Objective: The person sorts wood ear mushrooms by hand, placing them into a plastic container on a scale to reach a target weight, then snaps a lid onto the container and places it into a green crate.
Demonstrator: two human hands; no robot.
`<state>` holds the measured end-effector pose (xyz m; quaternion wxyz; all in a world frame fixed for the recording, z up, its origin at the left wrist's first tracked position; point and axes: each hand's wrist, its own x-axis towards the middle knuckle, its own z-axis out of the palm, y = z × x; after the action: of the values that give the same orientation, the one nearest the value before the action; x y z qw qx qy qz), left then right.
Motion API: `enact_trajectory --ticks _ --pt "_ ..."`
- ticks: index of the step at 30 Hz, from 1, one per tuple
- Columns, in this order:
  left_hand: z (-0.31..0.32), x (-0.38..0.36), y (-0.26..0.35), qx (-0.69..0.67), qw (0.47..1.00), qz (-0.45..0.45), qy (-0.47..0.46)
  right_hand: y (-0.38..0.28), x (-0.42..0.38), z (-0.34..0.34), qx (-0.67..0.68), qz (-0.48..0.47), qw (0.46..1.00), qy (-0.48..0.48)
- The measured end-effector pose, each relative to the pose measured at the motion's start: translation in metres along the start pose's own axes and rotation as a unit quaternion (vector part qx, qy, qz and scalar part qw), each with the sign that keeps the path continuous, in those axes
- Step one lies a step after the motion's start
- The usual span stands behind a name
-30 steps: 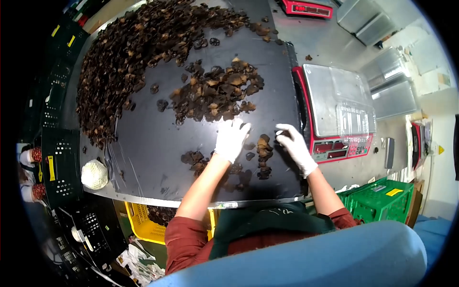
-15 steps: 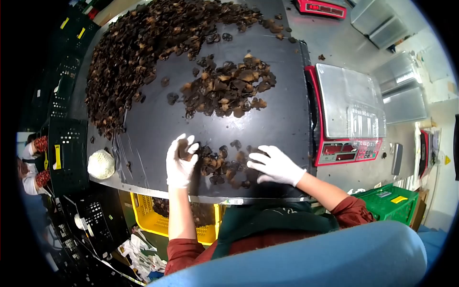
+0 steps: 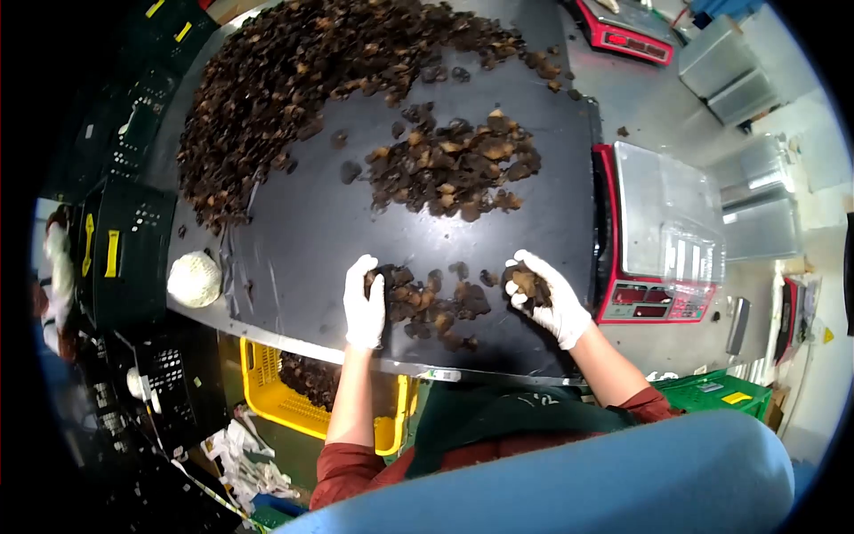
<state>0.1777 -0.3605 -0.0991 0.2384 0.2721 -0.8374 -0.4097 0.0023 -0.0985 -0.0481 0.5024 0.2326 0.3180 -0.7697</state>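
Note:
My right hand [image 3: 553, 303], in a white glove, is turned partly palm up with its fingers curled round a few brown-black wood ear mushrooms [image 3: 528, 284]. My left hand [image 3: 363, 307], gloved too, is curled at the left side of a small loose group of wood ear mushrooms [image 3: 434, 310]. A dark piece shows between its thumb and fingers, partly hidden. Farther up the dark table surface [image 3: 302, 231] lies a medium heap of the mushrooms [image 3: 454, 169]. Beyond it, a very large pile [image 3: 267, 98] covers the back left.
A red scale [image 3: 663, 307] with clear plastic containers [image 3: 689, 254] stands to the right; another scale [image 3: 627, 40] is behind. A white ball-like bundle [image 3: 194, 279] sits at the left edge. Below the table edge is a yellow crate [image 3: 294, 411]. Black crates [image 3: 129, 254] and another person [image 3: 58, 285] are left.
My right hand has moved right, away from the small group, and turned up with mushrooms in it. My left hand stays beside the group. The whole view has shifted slightly.

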Motion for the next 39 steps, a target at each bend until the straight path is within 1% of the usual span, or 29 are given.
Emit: enact_trajectory --ticks 1,2,3,5,6,8,10,12,14,15,16,18,19,20,22,23,24,26,27,28,29,30,31,32,33,34,36,38,39 --pt "0.0 -0.001 -0.001 0.042 0.999 0.025 -0.002 -0.002 -0.009 0.0 -0.006 -0.006 1.0 0.01" --pt "0.001 -0.001 0.0 0.077 0.996 0.054 -0.006 -0.006 -0.017 -0.004 -0.009 -0.004 1.0 -0.014" --pt "0.002 -0.002 0.006 0.079 0.996 0.044 0.002 -0.006 -0.023 -0.016 -0.113 -0.088 0.99 0.007" --pt "0.006 -0.003 -0.013 0.022 0.999 0.027 0.015 -0.023 -0.063 0.011 -0.148 -0.17 0.974 -0.017" --pt "0.006 -0.004 -0.015 0.016 1.0 0.009 0.023 -0.037 -0.076 0.007 -0.232 -0.261 0.937 0.001" --pt "0.009 -0.005 -0.029 -0.026 0.999 -0.018 0.032 -0.071 -0.11 0.008 -0.324 -0.4 0.844 0.152" --pt "0.012 -0.004 -0.037 -0.073 0.994 -0.068 0.039 -0.109 -0.123 -0.019 -0.288 -0.523 0.775 0.21" --pt "0.013 -0.004 -0.042 -0.102 0.992 -0.064 0.05 -0.145 -0.134 -0.043 -0.335 -0.592 0.676 0.284" --pt "0.012 -0.002 -0.038 -0.128 0.989 -0.055 0.041 -0.171 -0.135 -0.066 -0.244 -0.545 0.765 0.24" --pt "0.012 -0.002 -0.036 -0.156 0.984 -0.074 0.044 -0.178 -0.138 -0.073 -0.196 -0.518 0.804 0.215" --pt "0.011 -0.002 -0.039 -0.153 0.985 -0.076 0.037 -0.182 -0.143 -0.079 -0.21 -0.48 0.812 0.257" --pt "0.011 -0.001 -0.04 -0.157 0.984 -0.072 0.042 -0.178 -0.141 -0.074 -0.212 -0.529 0.794 0.21" --pt "0.012 -0.001 -0.04 -0.168 0.982 -0.072 0.039 -0.19 -0.129 -0.107 -0.253 -0.584 0.735 0.234" --pt "0.011 -0.001 -0.039 -0.175 0.981 -0.073 0.038 -0.185 -0.133 -0.101 -0.272 -0.603 0.717 0.221" --pt "0.011 -0.001 -0.034 -0.145 0.987 -0.066 0.034 -0.183 -0.132 -0.096 -0.368 -0.626 0.617 0.303" --pt "0.01 -0.001 -0.029 -0.114 0.992 -0.057 0.025 -0.166 -0.134 -0.069 -0.382 -0.634 0.583 0.336" --pt "0.009 0.0 -0.023 -0.08 0.995 -0.048 0.017 -0.156 -0.131 -0.057 -0.417 -0.655 0.52 0.357" --pt "0.008 0.001 -0.013 -0.061 0.998 -0.004 -0.012 -0.119 -0.118 -0.023 -0.432 -0.682 0.51 0.297" --pt "0.005 0.003 0.001 -0.042 0.998 -0.002 -0.046 -0.103 -0.111 -0.018 -0.55 -0.647 0.449 0.278" --pt "0.001 0.005 0.014 -0.023 0.997 -0.002 -0.08 -0.084 -0.099 -0.006 -0.575 -0.612 0.514 0.175" --pt "-0.001 0.005 0.011 0.023 0.993 0.046 -0.109 -0.065 -0.084 0.011 -0.616 -0.567 0.539 0.094" --pt "-0.001 0.004 0.012 0.064 0.983 0.094 -0.142 -0.05 -0.068 0.021 -0.69 -0.546 0.475 0.029" --pt "-0.002 0.0 0.016 0.094 0.976 0.116 -0.16 -0.031 -0.043 0.023 -0.694 -0.536 0.48 -0.031" --pt "-0.003 -0.003 0.025 0.121 0.967 0.139 -0.179 -0.015 -0.025 0.031 -0.701 -0.554 0.433 -0.116" --pt "-0.003 -0.008 0.033 0.146 0.958 0.151 -0.193 0.004 -0.007 0.03 -0.742 -0.515 0.409 -0.128" --pt "-0.003 -0.012 0.037 0.17 0.949 0.163 -0.209 0.022 0.004 0.032 -0.762 -0.5 0.386 -0.144" --pt "-0.002 -0.02 0.026 0.187 0.944 0.198 -0.188 0.054 0.03 0.027 -0.804 -0.48 0.314 -0.16" --pt "-0.005 -0.022 0.003 0.157 0.957 0.201 -0.137 0.06 0.047 0.013 -0.779 -0.478 0.367 -0.175" --pt "-0.009 -0.023 0.003 0.142 0.967 0.186 -0.099 0.059 0.05 0.012 -0.766 -0.474 0.394 -0.184"
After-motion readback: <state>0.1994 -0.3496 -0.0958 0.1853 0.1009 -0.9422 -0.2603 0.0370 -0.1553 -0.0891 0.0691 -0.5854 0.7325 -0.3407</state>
